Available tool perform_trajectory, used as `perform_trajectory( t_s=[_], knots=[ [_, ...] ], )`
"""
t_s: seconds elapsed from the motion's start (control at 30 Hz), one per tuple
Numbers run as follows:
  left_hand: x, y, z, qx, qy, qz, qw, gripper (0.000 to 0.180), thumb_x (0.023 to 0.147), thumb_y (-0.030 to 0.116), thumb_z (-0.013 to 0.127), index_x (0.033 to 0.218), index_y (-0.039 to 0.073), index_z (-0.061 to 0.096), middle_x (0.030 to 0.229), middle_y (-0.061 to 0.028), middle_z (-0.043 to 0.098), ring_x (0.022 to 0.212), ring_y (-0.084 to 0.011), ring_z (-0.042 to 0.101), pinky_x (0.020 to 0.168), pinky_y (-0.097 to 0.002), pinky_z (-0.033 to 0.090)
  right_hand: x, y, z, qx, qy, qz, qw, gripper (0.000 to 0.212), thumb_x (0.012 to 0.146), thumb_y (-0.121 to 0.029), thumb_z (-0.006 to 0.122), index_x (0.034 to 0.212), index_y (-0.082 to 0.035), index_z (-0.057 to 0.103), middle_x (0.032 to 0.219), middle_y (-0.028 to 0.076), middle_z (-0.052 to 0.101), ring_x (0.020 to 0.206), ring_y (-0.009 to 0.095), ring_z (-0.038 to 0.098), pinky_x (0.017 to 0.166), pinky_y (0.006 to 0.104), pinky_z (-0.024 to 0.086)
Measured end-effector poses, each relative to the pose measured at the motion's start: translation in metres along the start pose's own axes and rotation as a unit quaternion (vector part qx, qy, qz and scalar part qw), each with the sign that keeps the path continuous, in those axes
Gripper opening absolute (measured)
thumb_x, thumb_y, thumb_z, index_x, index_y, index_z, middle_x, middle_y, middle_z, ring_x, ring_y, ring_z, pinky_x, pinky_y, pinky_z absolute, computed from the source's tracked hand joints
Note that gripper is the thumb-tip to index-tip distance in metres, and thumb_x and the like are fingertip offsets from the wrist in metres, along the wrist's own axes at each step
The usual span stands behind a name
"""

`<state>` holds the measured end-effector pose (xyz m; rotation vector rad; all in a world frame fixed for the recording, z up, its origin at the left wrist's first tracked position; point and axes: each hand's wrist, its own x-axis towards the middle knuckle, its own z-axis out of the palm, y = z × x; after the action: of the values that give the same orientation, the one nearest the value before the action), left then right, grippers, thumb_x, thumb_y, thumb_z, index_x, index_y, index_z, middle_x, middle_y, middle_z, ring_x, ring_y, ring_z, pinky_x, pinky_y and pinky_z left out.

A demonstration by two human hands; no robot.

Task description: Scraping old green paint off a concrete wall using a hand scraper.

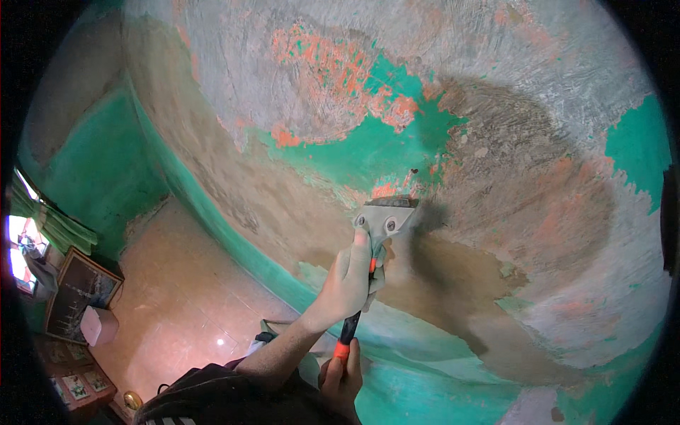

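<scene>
A long-handled paint scraper (350, 327) with a black and orange handle and a grey head with two screws stands blade-up before the wall. Its dark blade edge lies at a patch of green paint (354, 152) with orange scraps beneath it; whether it presses on the wall I cannot tell for sure. My left hand (348, 280) is wrapped round the handle just below the head, thumb stretched up along it. Lower down, my right hand (342, 379) grips the orange end of the handle. Both hands look dusty.
Bare grey and brown plaster (510, 142) surrounds the paint patches. Another green patch (641, 152) is at the far right. At lower left are a tiled floor (184, 283), a framed picture (81, 294), a pink box-like object (99, 326), a green curtain (64, 225) and a window.
</scene>
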<state>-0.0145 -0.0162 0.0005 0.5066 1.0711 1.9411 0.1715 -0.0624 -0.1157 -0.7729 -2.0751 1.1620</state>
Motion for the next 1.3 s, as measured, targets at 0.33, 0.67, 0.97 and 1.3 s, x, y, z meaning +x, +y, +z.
perform_trajectory(
  t_s=[0.33,0.67,0.97,1.3],
  knots=[
    [0.005,0.002,0.000,0.018,0.034,0.018,0.999,0.062,0.099,0.058,0.012,0.077,0.010,0.044,0.049,0.0025,0.036,0.035,-0.0077,0.031,0.034,-0.0243,0.029,0.011,-0.019,-0.008,0.084,-0.047,0.113,0.989,0.056,0.095,-0.009,0.041,0.144,0.008,0.019,0.056,0.003,0.048,0.044,0.009,0.043,0.043,0.0246,0.035],
    [0.006,0.007,-0.005,0.022,0.020,0.007,1.000,0.062,0.097,0.062,0.011,0.078,0.013,0.043,0.046,0.0031,0.032,0.032,-0.0075,0.028,0.030,-0.0233,0.027,0.015,-0.024,0.011,0.088,-0.021,0.068,0.994,0.056,0.095,-0.008,0.040,0.144,0.010,0.018,0.056,0.003,0.048,0.044,0.009,0.044,0.041,0.0244,0.035],
    [0.015,0.019,-0.003,-0.011,0.015,0.050,0.999,0.063,0.097,0.063,0.012,0.078,0.013,0.044,0.045,0.0041,0.032,0.030,-0.0080,0.026,0.029,-0.0232,0.023,0.017,-0.025,0.010,0.083,-0.022,0.065,0.994,0.055,0.097,-0.008,0.041,0.146,0.007,0.019,0.056,0.000,0.046,0.045,0.007,0.042,0.042,0.0230,0.035],
    [0.008,0.017,-0.010,-0.227,-0.128,-0.122,0.958,0.061,0.095,0.068,0.017,0.094,0.014,0.048,0.055,0.0061,0.032,0.036,-0.0046,0.024,0.031,-0.0220,0.023,0.014,-0.041,0.013,0.102,0.007,0.102,0.990,0.055,0.097,-0.012,0.040,0.144,0.009,0.021,0.055,0.001,0.045,0.043,0.008,0.040,0.041,0.0236,0.033]
  ],
)
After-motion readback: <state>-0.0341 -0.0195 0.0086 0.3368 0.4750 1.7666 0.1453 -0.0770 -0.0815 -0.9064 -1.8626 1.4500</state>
